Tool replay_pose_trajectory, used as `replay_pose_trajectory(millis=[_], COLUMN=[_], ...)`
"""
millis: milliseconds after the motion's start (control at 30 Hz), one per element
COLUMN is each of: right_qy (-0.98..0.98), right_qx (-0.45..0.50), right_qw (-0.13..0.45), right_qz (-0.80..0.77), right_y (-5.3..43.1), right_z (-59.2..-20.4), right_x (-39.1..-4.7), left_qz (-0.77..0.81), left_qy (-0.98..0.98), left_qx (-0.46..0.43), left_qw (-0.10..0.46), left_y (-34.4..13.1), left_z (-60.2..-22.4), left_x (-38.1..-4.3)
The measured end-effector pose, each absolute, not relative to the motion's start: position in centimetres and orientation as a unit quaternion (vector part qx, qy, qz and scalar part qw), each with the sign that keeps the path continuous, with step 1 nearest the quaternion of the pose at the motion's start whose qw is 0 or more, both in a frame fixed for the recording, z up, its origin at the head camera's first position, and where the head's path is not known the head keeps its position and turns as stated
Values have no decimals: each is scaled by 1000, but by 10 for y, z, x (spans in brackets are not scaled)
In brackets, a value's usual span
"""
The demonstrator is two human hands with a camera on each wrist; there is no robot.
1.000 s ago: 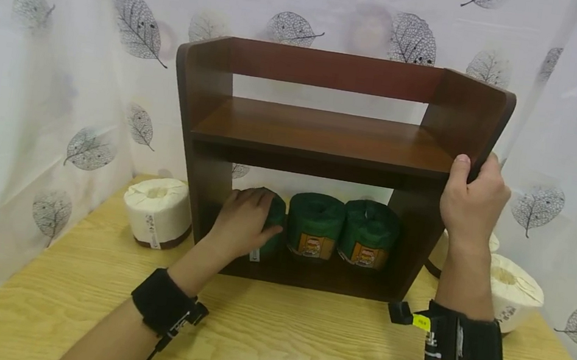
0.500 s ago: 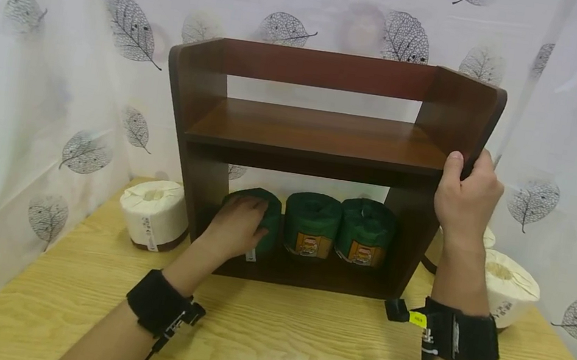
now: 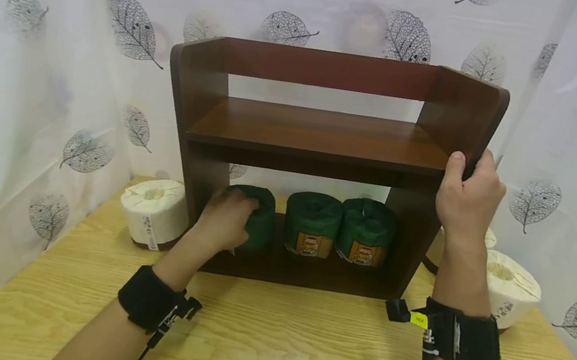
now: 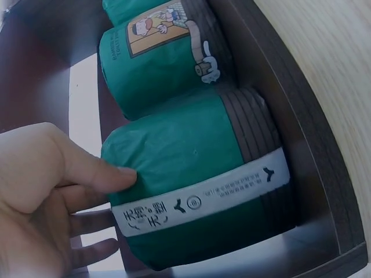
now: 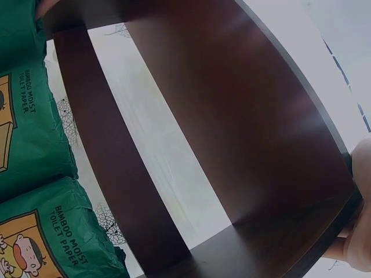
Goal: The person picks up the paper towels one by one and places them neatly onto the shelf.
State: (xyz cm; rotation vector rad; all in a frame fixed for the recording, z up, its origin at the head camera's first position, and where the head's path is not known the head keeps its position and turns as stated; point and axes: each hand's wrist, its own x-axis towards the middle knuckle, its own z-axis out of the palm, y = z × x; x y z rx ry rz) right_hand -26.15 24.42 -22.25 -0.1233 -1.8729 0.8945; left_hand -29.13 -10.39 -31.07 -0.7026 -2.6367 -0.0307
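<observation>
A dark brown two-tier wooden shelf (image 3: 317, 132) stands upright on the table. On its lower tier are a middle green-wrapped toilet roll (image 3: 312, 223), a right green roll (image 3: 367, 231) and a left green roll (image 3: 262, 225). My left hand (image 3: 222, 220) holds that left roll by its top. In the left wrist view the thumb (image 4: 119, 178) lies on the roll's top edge near a white label strip (image 4: 200, 194), with the other fingers beyond. My right hand (image 3: 470, 199) grips the shelf's right side panel, thumb in front and fingers behind.
A cream-wrapped roll (image 3: 155, 213) stands left of the shelf. To its right are another cream roll (image 3: 508, 288) and one partly hidden behind my right forearm. The light wood table (image 3: 266, 337) runs in front; a leaf-print curtain (image 3: 86, 84) hangs behind.
My left hand has shifted the left green roll leftward toward the side panel, widening its gap from the middle roll. The right hand has kept its grip on the shelf.
</observation>
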Motion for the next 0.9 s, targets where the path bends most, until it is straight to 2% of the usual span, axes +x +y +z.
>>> replay_pose_trajectory(millis=[467, 767, 900], right_qy=[-778, -785, -784], right_qx=[-52, -58, -57], right_qw=[499, 489, 491], right_qz=[377, 377, 377], right_y=[245, 245, 245], right_z=[-223, -224, -223], right_x=[-261, -261, -260], left_qz=[-60, -123, -76], left_qy=[-957, -934, -938], left_qx=[-223, -215, -238], left_qw=[175, 258, 240], left_y=[-112, -99, -96], left_z=[-311, -311, -317], left_x=[-296, -291, -293])
